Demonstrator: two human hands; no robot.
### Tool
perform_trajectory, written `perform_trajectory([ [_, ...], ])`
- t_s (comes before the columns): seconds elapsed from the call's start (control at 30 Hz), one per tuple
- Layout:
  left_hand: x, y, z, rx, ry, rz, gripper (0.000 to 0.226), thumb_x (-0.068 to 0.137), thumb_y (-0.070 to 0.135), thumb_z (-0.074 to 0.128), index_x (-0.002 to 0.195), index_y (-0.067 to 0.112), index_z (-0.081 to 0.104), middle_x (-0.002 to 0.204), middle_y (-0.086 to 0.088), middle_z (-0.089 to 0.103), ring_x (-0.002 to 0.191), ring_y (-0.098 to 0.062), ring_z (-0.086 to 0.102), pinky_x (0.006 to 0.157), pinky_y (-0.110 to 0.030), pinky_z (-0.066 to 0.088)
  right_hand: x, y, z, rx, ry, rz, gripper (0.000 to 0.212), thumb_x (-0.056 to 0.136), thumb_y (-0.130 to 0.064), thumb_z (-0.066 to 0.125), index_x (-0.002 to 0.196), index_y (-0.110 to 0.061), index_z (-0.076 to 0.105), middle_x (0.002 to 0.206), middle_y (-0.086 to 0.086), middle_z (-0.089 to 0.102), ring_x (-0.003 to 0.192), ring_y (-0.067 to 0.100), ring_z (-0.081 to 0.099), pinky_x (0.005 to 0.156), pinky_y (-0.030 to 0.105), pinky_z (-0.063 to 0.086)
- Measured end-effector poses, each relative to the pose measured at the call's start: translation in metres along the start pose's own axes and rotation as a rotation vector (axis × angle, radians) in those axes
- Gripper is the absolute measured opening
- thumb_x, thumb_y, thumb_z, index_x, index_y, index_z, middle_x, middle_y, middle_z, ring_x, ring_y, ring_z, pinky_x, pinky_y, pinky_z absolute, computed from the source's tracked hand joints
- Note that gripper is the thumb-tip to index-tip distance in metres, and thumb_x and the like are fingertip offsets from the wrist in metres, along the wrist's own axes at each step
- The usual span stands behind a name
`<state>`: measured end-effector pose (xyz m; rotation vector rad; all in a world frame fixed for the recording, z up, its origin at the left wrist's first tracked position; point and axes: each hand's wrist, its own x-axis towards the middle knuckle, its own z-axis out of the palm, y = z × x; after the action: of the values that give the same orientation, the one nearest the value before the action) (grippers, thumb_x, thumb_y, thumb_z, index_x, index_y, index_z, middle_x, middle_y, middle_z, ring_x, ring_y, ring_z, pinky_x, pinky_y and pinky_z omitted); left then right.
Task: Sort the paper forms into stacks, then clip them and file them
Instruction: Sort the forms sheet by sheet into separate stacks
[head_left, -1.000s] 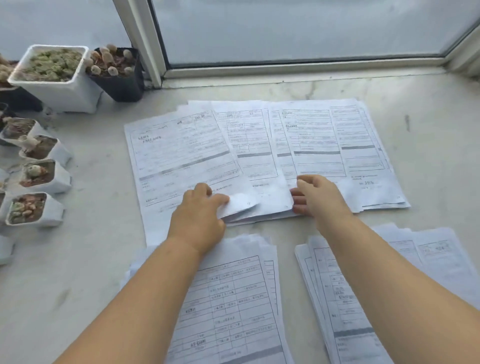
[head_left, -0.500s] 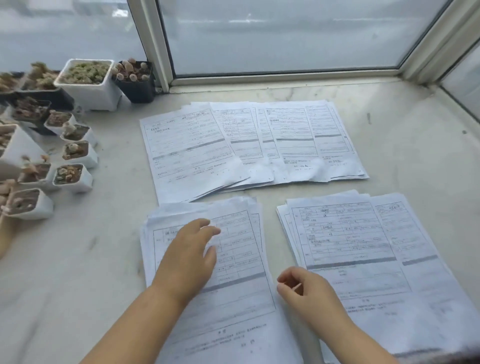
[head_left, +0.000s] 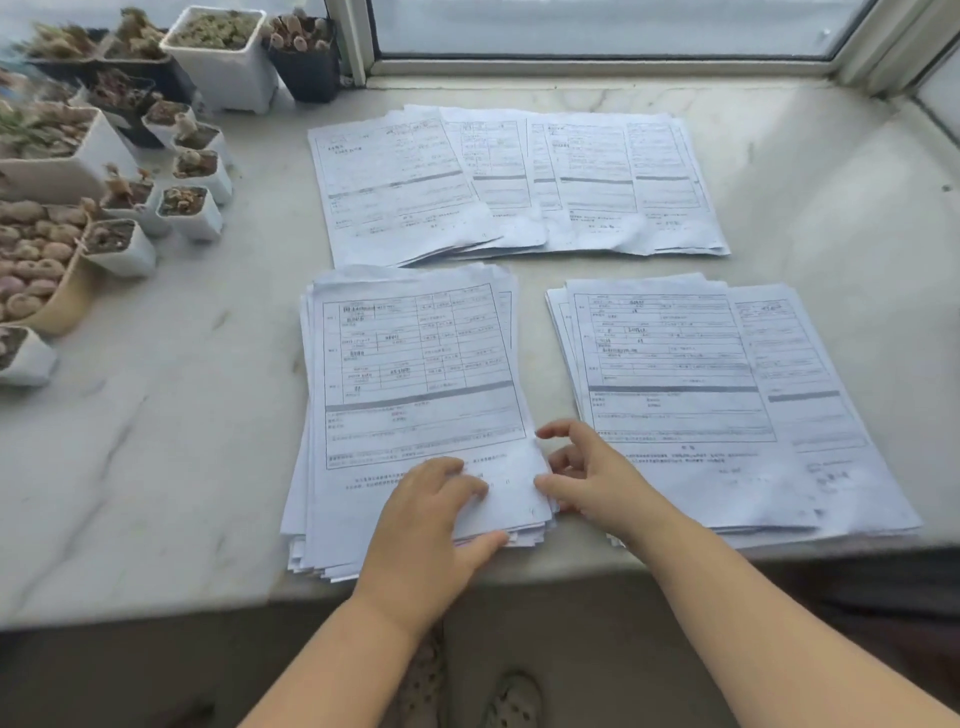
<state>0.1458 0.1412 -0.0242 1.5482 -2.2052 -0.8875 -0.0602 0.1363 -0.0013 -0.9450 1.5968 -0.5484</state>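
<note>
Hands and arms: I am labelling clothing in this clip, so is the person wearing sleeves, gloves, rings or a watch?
No. The left hand and right hand are bare, with no gloves, rings or watch visible. Both forearms are uncovered as far as the picture shows.

Matt printed paper forms (head_left: 415, 374) lie on a smooth, veined marble sill (head_left: 156, 441).

We seem to stand in a home, at a marble window sill (head_left: 156, 415) under a window frame (head_left: 597, 67), with small potted succulents (head_left: 189, 205) crowded beside printed paper forms (head_left: 519, 187).
</note>
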Motion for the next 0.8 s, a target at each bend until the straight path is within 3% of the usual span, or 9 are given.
perform_trajectory([
  [0.1,0.001,-0.001,0.002,0.004,0.005,0.028,0.036,0.069,0.046,0.075,0.098,0.026,0.069,0.121,0.006,0.057,0.115,-0.012,0.05,0.094,-0.021,0.034,-0.002,0.004,0.001,0.084,-0.063,-0.024,0.047,0.073,-0.012,0.062,0.112,-0.038,0.059,0.102,0.013,0.065,0.081,0.021,0.062,0.081,0.041,0.054],
  [0.2,-0.002,-0.007,-0.002,-0.061,-0.003,0.014,0.04,0.071,0.058,0.062,0.097,0.028,0.071,0.118,0.017,0.056,0.113,0.0,0.046,0.09,-0.009,0.03,-0.003,0.01,-0.003,0.228,-0.104,-0.001,0.05,0.087,0.003,0.058,0.122,-0.033,0.057,0.098,0.013,0.066,0.077,0.017,0.059,0.062,0.027,0.048],
  [0.3,-0.004,-0.011,-0.005,-0.187,-0.015,0.0,0.039,0.076,0.061,0.05,0.094,0.033,0.071,0.111,0.027,0.056,0.112,0.004,0.047,0.093,0.0,0.025,-0.004,0.016,-0.001,0.259,-0.097,0.003,0.053,0.09,0.005,0.055,0.126,-0.034,0.052,0.093,0.01,0.068,0.074,0.016,0.058,0.058,0.023,0.047],
  [0.43,-0.007,-0.009,-0.003,-0.365,0.06,-0.046,0.009,0.084,0.036,0.055,0.09,0.031,0.061,0.094,0.017,0.062,0.091,-0.003,0.057,0.109,-0.034,0.034,-0.005,0.02,0.007,0.318,-0.064,-0.006,0.037,0.083,0.005,0.062,0.106,-0.022,0.05,0.087,0.008,0.065,0.073,0.017,0.057,0.06,0.022,0.047],
  [0.53,-0.007,-0.004,-0.001,-0.452,0.137,-0.187,0.011,0.076,0.032,0.064,0.068,0.024,0.063,0.082,0.012,0.064,0.077,-0.005,0.058,0.106,-0.048,0.038,-0.004,0.022,0.01,0.285,-0.024,-0.013,0.022,0.082,0.003,0.064,0.084,-0.019,0.062,0.079,0.0,0.062,0.072,0.014,0.056,0.061,0.02,0.048],
  [0.67,-0.005,-0.006,0.004,-0.556,0.16,-0.282,0.026,0.07,0.042,0.071,0.064,0.019,0.059,0.062,-0.003,0.06,0.06,-0.013,0.052,0.097,-0.045,0.043,-0.003,0.017,0.011,0.264,0.0,0.052,0.032,0.095,-0.006,0.053,0.073,-0.018,0.073,0.072,-0.005,0.071,0.066,0.009,0.062,0.06,0.02,0.051],
  [0.73,-0.004,-0.008,0.005,-0.574,0.173,-0.275,0.034,0.074,0.05,0.065,0.063,0.02,0.055,0.054,0.0,0.05,0.055,-0.013,0.044,0.086,-0.047,0.045,-0.001,0.013,0.011,0.266,-0.019,0.072,0.032,0.099,-0.021,0.051,0.077,-0.014,0.073,0.074,0.001,0.071,0.066,0.012,0.063,0.061,0.022,0.051],
  [0.8,-0.004,-0.009,0.006,-0.582,0.184,-0.272,0.033,0.081,0.046,0.06,0.06,0.022,0.051,0.05,0.008,0.043,0.053,-0.011,0.038,0.083,-0.053,0.045,0.001,0.012,0.012,0.254,-0.017,0.091,0.035,0.099,-0.029,0.049,0.081,-0.009,0.072,0.075,0.006,0.07,0.065,0.014,0.063,0.062,0.024,0.052],
])
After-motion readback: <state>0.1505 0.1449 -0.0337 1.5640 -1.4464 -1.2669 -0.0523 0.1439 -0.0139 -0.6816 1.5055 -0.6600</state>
